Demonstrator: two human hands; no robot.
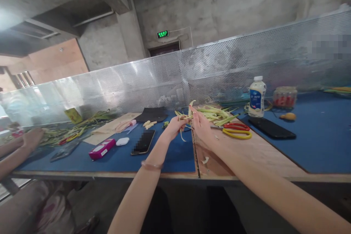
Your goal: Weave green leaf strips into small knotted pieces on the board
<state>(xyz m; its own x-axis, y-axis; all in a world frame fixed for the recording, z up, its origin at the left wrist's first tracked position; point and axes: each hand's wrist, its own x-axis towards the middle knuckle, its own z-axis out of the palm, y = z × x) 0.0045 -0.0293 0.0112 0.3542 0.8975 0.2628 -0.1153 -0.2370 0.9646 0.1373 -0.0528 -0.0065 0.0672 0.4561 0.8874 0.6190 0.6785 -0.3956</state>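
Two-handed over the tabletop (241, 153), just left of red-and-yellow scissors (225, 129), pinches a pale strip (191, 104) rising roughly upright from the left hand (175, 128) grip, against the right hand (202, 124) (clenched or loose, cannot tell), with a pile of loose strips (216, 113) just beyond.

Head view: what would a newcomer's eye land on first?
Likely the left hand and right hand, close together at a pale plant strip near the centre. Next, the scissors, their red and yellow handles bright on the wooden surface to the right. Above, the green exit sign glows against the concrete wall.
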